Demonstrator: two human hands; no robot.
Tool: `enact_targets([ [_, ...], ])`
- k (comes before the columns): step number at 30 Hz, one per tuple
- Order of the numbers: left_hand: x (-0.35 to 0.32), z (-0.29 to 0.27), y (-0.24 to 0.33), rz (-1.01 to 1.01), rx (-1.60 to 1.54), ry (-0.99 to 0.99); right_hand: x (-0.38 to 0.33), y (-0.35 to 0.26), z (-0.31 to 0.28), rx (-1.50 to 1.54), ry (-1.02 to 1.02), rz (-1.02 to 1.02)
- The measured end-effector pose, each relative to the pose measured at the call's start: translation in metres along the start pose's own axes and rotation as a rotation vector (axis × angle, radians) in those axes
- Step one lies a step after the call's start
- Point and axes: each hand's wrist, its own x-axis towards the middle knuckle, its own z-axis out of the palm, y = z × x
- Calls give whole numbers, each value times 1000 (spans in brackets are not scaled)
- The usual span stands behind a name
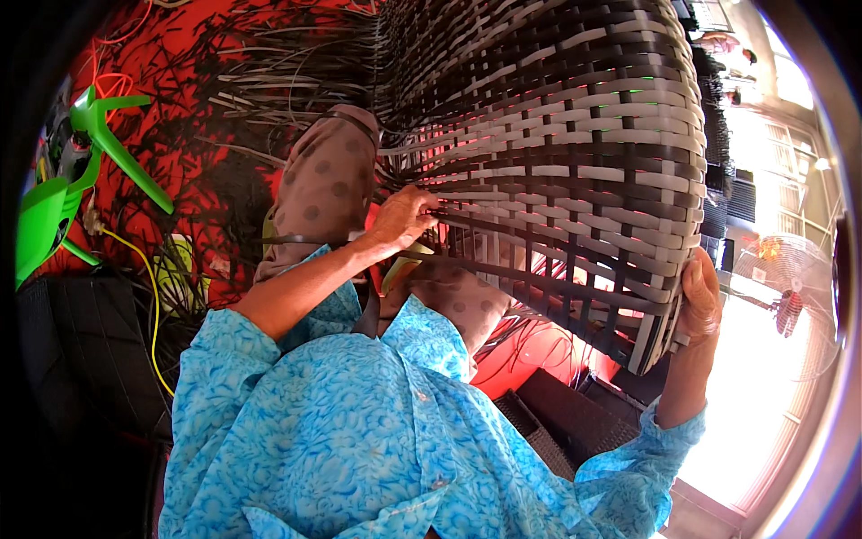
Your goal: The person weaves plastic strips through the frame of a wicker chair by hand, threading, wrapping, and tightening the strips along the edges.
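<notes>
Left hand (pixel 404 218) pinches a dark strip on the woven wicker panel (pixel 575 135); right hand (pixel 701 296), at four o'clock, clamps its edge, steadying it.

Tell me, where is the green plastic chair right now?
The green plastic chair lies tipped over at the far left of the head view, on the red floor among loose black strips.

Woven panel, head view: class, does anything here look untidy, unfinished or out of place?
Yes. The woven panel is unfinished: loose strips trail from its left edge over the red floor. The left hand is at the weave; the right hand grips the panel's lower right corner. A green plastic chair lies tipped over.
</notes>
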Motion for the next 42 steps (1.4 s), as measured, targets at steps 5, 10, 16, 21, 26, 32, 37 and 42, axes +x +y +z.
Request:
enact_targets([
  [5, -1, 14, 3, -27, -171, 52, 0, -2, 15, 3, 43, 8],
  [10, -10, 10, 6, -94, -274, -32, 2, -3, 16, 5, 54, 17],
  [16, -10, 3, 15, 52, -247, -103, 3, -2, 16, 19, 107, 4],
  [21, -2, 1, 12, 338, 65, 2, -1, 2, 4, 7, -27, -19],
  [26, -4, -17, 28, 387, 218, 35, 9, -7, 22, 56, -163, 36],
  [32, 7, -5, 6, -2, -256, -135, 7, -14, 30, 93, -173, 31],
  [37, 12, -12, 11, -239, -380, -232, 6, -10, 27, 138, -170, 38],
  [42, 17, -18, 21, 98, 619, 2, 6, -13, 28, 149, -196, 40],
])
